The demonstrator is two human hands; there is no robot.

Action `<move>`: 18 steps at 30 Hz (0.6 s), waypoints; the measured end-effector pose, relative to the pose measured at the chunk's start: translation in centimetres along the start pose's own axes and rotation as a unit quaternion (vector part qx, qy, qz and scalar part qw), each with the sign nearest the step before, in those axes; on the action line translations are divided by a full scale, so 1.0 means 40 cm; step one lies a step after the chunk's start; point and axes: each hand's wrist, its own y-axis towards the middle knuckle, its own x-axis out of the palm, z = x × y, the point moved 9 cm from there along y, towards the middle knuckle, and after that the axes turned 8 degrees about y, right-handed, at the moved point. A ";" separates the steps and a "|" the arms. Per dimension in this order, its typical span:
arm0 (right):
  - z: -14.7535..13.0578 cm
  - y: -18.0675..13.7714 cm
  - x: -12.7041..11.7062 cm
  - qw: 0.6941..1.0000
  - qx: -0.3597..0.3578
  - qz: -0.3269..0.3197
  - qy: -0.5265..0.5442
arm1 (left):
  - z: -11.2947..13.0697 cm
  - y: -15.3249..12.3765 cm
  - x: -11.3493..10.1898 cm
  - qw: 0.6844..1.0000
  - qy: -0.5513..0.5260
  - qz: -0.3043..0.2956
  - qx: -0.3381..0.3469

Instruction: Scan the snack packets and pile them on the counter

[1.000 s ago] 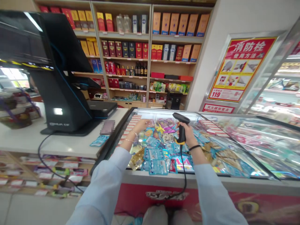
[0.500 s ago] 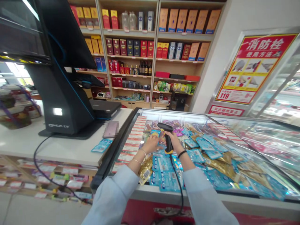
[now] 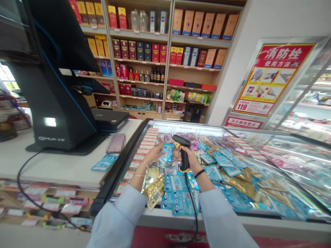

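Scanner (image 3: 184,156) clasped in right hand (image 3: 190,159); blue packet (image 3: 167,154) at left hand (image 3: 153,155), hold unclear; case edge (image 3: 122,163) leftward; "119" on poster (image 3: 273,81).

Head camera: worn on the head, aimed forward and down.
Sleeves (image 3: 219,217): seen from above and behind, entering at the bottom edge.
Left hand (image 3: 154,154) and right hand (image 3: 190,157): framed near the middle, at close range.
Display case (image 3: 155,219): looked down into from its near side.
Register (image 3: 38,103): caught close up, partly cut off by the left edge.
Shelves (image 3: 191,72): faced nearly straight on, well beyond the display case.
Poster (image 3: 271,81): viewed at a slant on the right.
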 end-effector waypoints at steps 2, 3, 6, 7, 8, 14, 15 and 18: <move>-0.001 -0.008 0.011 1.000 -0.008 -0.005 0.006 | -0.063 -0.007 -0.068 0.992 -0.017 0.103 -0.068; 0.002 -0.011 0.017 1.000 -0.009 -0.011 0.007 | -0.094 -0.014 -0.098 0.983 -0.027 0.151 -0.103; 0.014 -0.018 0.043 0.999 -0.011 -0.046 -0.001 | -0.166 -0.045 -0.164 0.941 -0.071 0.281 -0.173; 0.018 -0.020 0.053 0.998 -0.011 -0.062 -0.004 | -0.182 -0.054 -0.178 0.927 -0.092 0.315 -0.182; 0.022 -0.022 0.063 0.997 -0.013 -0.077 -0.007 | -0.195 -0.061 -0.186 0.915 -0.116 0.342 -0.182; 0.040 -0.038 0.099 0.991 0.000 -0.129 -0.045 | -0.218 -0.080 -0.216 0.869 -0.209 0.426 -0.141; 0.044 -0.041 0.103 0.989 0.004 -0.135 -0.053 | -0.217 -0.083 -0.221 0.865 -0.211 0.435 -0.136; 0.051 -0.046 0.106 0.987 0.011 -0.142 -0.073 | -0.215 -0.085 -0.226 0.860 -0.214 0.443 -0.133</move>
